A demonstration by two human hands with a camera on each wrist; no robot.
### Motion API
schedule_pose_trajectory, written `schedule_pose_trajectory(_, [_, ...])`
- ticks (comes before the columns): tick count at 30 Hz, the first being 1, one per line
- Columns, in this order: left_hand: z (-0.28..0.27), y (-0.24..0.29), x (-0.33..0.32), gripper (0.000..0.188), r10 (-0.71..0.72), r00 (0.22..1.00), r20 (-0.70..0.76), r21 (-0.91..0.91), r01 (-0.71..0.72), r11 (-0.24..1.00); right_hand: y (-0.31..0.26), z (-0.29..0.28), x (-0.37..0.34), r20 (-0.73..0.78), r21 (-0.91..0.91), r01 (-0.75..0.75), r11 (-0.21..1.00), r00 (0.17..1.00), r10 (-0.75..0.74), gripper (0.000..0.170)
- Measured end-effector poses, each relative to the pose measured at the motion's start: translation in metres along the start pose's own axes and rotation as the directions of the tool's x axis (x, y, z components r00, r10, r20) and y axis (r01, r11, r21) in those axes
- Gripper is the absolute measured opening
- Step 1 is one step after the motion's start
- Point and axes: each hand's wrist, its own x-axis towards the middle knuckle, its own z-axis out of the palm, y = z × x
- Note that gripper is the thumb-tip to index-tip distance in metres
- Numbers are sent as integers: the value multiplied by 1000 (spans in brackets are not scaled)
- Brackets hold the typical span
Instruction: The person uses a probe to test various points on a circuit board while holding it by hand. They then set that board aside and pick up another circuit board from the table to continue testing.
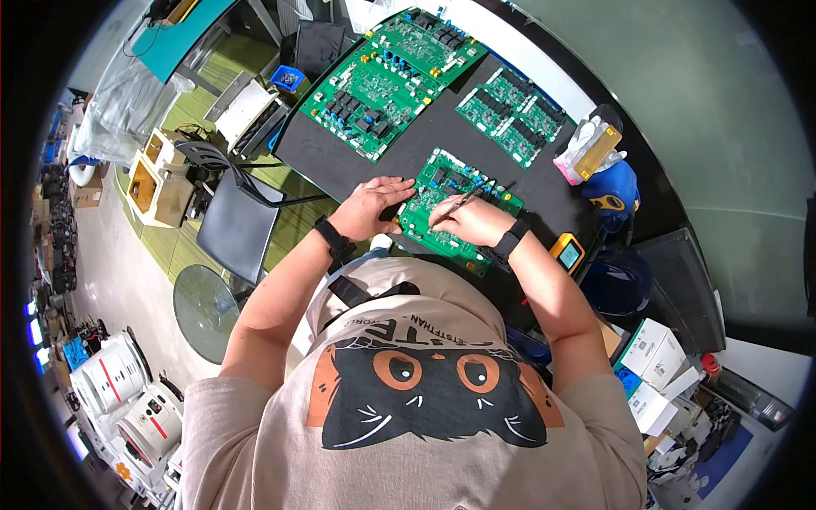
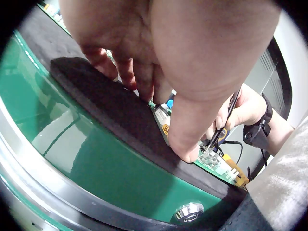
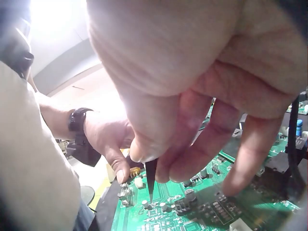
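A green circuit board [image 1: 435, 240] full of small parts lies on the dark tabletop mat, right in front of the person. My left hand [image 1: 372, 208] rests along its left edge, fingers fairly straight and thumb apart at the near corner. With my right hand [image 1: 480, 223] I pinch dark tweezers [image 2: 226, 118] over the board. In the right wrist view the pointed tip of the tweezers [image 3: 150, 182] is right by small round silver components [image 3: 164, 207]. Outer fingers of the right hand reach down to the board's surface.
Larger green boards [image 1: 374, 102] lie at the back left, and a group of smaller boards [image 1: 510, 115] at the back right. Gloves [image 1: 578, 144], a blue tape dispenser [image 1: 614, 194] and a yellow meter [image 1: 567, 252] sit to the right. A black chair [image 1: 238, 225] stands left.
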Motion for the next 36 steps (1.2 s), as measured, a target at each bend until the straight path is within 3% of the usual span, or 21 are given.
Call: schedule_pose_trajectory(36, [5, -6, 0, 90, 12, 1000, -7, 0, -12, 1000, 1, 4, -5, -39, -21, 53, 998, 998, -54, 9])
